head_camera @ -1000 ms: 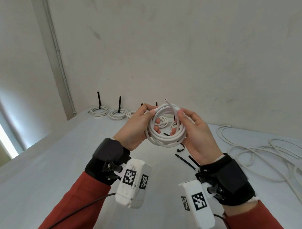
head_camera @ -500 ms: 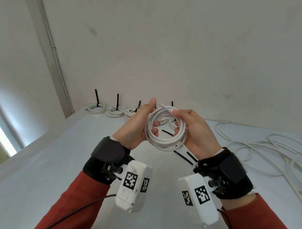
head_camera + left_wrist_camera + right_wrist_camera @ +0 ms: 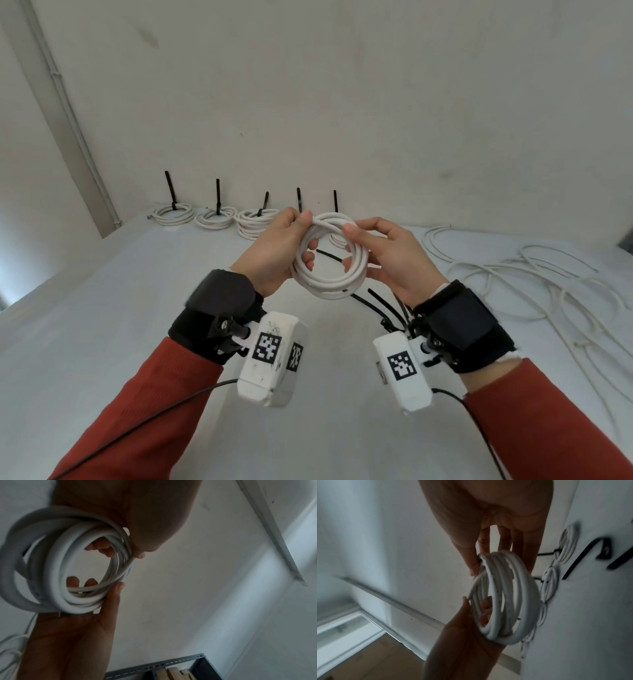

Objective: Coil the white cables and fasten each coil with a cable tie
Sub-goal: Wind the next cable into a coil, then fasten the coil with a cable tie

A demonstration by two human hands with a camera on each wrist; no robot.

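Note:
I hold a coil of white cable (image 3: 329, 277) up above the table between both hands. My left hand (image 3: 291, 240) grips its left side, thumb on top and fingers through the ring. My right hand (image 3: 376, 253) grips the right side the same way, its thumb pressing the top turn. In the left wrist view the coil (image 3: 51, 574) shows several turns. In the right wrist view the coil (image 3: 505, 601) is edge-on and a loose end lies across its near side. Black cable ties (image 3: 380, 305) lie on the table under the coil.
Several tied coils (image 3: 215, 219) with upright black tie tails line the back wall. Loose white cables (image 3: 513, 284) sprawl over the right of the grey table (image 3: 137, 325). A metal shelf frame (image 3: 154, 666) shows in the left wrist view.
The cable's free end stood up above the coil before; it now lies flat along the top under my thumbs. Both hands stay on the coil.

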